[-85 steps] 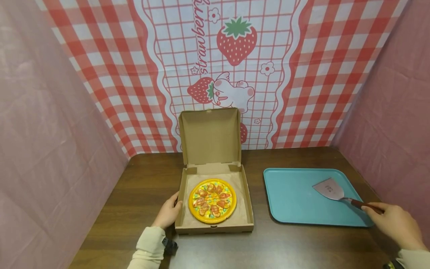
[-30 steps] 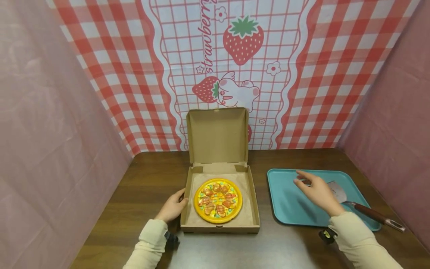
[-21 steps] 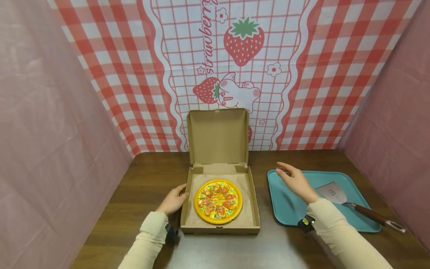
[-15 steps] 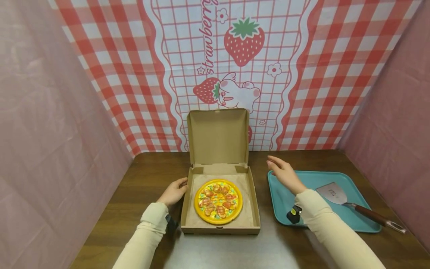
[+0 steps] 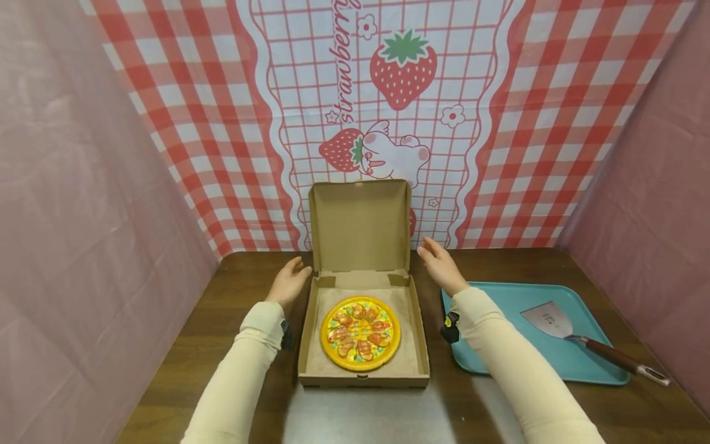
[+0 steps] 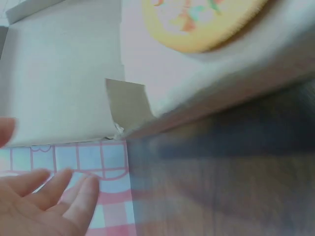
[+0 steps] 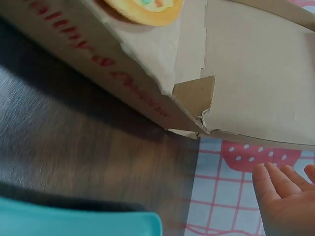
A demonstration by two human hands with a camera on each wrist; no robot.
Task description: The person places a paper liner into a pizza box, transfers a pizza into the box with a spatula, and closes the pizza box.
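Note:
A cardboard pizza box (image 5: 360,225) stands with its lid raised against the back cloth. In its base lies a round toy pizza (image 5: 360,333) with a yellow crust. My left hand (image 5: 288,280) is beside the lid's left edge, fingers loosely extended and holding nothing; the left wrist view shows the fingers (image 6: 74,196) apart from the cardboard. My right hand (image 5: 440,265) is on the other side, near the lid's right edge, also holding nothing. In the right wrist view its fingers (image 7: 278,182) are relaxed, just outside the lid.
A teal tray (image 5: 499,357) lies to the right of the box. On it rests a pizza server (image 5: 549,319) with a brown handle that sticks out over the tray's front right corner. Checked cloth (image 5: 532,154) hangs behind, with pink cloth at both sides.
The right hand has let go of the pizza server, leaving it on the tray, and moved left to the lid. My left hand has slid from the box's side up toward the lid.

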